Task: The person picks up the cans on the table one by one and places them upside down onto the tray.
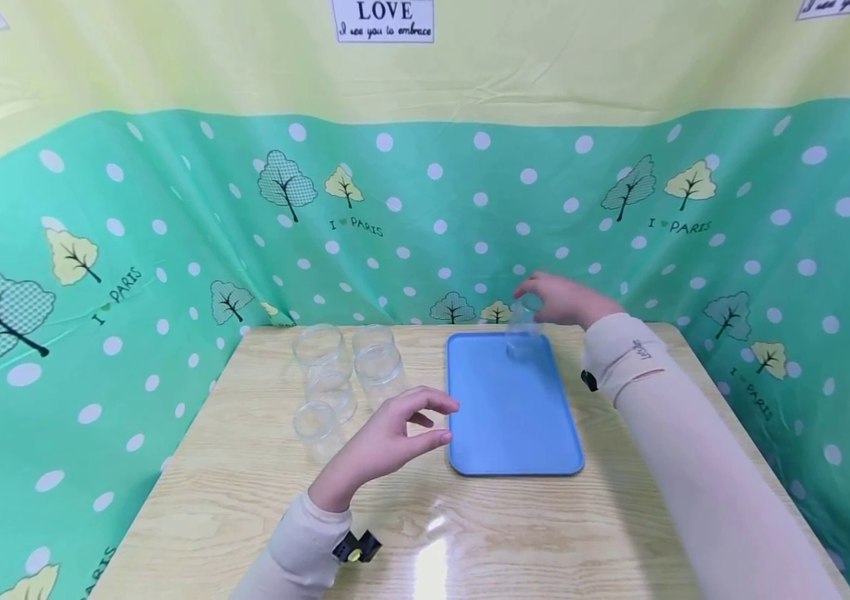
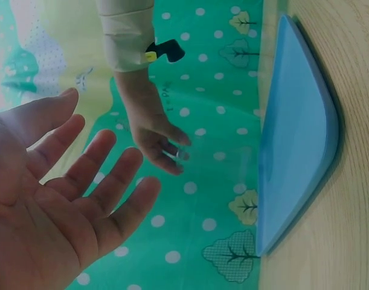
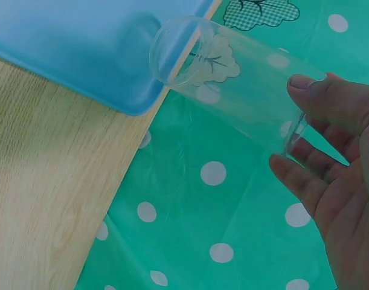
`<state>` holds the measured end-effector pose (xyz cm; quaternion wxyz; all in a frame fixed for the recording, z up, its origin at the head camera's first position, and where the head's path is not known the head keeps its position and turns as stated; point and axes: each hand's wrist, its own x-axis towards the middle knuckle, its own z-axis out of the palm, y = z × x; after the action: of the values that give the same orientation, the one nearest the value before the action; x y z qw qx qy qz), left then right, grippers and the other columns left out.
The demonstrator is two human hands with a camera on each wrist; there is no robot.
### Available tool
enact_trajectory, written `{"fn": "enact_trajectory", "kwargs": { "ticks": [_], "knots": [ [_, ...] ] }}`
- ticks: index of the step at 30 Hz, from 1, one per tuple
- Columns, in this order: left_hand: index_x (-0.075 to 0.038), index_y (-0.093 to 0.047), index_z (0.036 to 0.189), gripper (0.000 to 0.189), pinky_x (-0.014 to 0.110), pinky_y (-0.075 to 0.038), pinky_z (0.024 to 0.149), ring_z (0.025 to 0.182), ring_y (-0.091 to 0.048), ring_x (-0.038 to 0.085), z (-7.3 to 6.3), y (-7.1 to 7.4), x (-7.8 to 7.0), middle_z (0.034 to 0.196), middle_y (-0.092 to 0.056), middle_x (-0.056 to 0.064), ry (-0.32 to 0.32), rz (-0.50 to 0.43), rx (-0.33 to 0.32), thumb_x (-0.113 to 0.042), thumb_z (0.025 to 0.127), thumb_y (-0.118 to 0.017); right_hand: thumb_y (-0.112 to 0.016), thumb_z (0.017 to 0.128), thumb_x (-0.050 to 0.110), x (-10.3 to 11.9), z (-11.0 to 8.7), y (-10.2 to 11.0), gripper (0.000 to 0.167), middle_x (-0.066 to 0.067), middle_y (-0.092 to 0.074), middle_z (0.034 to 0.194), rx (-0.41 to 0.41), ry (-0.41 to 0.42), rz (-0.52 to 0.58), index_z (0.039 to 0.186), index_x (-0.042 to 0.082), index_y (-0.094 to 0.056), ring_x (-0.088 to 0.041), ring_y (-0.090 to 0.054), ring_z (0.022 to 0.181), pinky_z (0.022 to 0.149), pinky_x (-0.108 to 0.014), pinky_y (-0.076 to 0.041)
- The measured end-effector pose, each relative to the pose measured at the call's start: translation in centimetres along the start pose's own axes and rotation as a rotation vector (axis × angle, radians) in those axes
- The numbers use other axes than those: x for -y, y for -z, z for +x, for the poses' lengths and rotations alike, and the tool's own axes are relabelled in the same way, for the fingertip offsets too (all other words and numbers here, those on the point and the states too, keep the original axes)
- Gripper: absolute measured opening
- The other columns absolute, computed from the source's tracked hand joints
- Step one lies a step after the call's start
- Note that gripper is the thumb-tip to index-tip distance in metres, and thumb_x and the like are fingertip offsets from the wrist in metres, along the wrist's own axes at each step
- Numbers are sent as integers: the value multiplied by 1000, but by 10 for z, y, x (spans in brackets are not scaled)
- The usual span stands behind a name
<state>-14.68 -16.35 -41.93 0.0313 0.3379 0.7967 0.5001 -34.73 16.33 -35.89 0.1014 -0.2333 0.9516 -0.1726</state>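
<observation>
My right hand (image 1: 563, 298) pinches a clear drinking glass (image 3: 232, 87) by its rim, thumb on one side and fingers on the other. In the head view the glass overlaps the far right part of the blue tray (image 1: 511, 408). The right wrist view has the fingers (image 3: 305, 181) at one end of the glass, its other end toward the tray corner. My left hand (image 1: 395, 433) hovers at the tray's left edge, fingers relaxed and apart, holding nothing; the left wrist view gives its bare palm (image 2: 33, 235).
Several clear glasses of differing widths stand together left of the tray, among them a wide one (image 1: 317, 346) at the back and a small one (image 1: 316, 425) in front. A polka-dot curtain (image 1: 425, 225) encloses the wooden table (image 1: 192, 517) at the back and sides.
</observation>
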Motion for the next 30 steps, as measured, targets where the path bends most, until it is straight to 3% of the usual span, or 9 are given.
{"fn": "enact_trajectory", "kwargs": {
  "ticks": [9, 20, 30],
  "knots": [
    [-20, -66, 127, 33, 43, -58, 95, 120, -63, 27, 1, 0, -1, 128, -68, 3, -11, 11, 5, -16, 96, -74, -69, 86, -7, -4, 1, -4, 57, -17, -44, 153, 5, 1, -17, 139, 13, -61, -43, -43, 140, 111, -60, -43],
    [-20, -66, 127, 32, 43, -57, 96, 119, -63, 20, 0, -1, 0, 127, -68, 2, 0, 21, 22, -16, 96, -74, -69, 88, -7, -10, 5, -15, 55, -20, -45, 152, 9, 34, -49, 140, 10, -60, -44, -43, 140, 112, -60, -43],
    [-22, -67, 126, 30, 44, -56, 98, 121, -60, 14, 1, 0, 0, 128, -67, -4, 25, 23, 47, -25, 96, -74, -68, 90, -4, -14, 8, -21, 54, -19, -43, 154, 27, 7, -66, 141, 13, -60, -43, -41, 142, 113, -60, -41]
  ]
}}
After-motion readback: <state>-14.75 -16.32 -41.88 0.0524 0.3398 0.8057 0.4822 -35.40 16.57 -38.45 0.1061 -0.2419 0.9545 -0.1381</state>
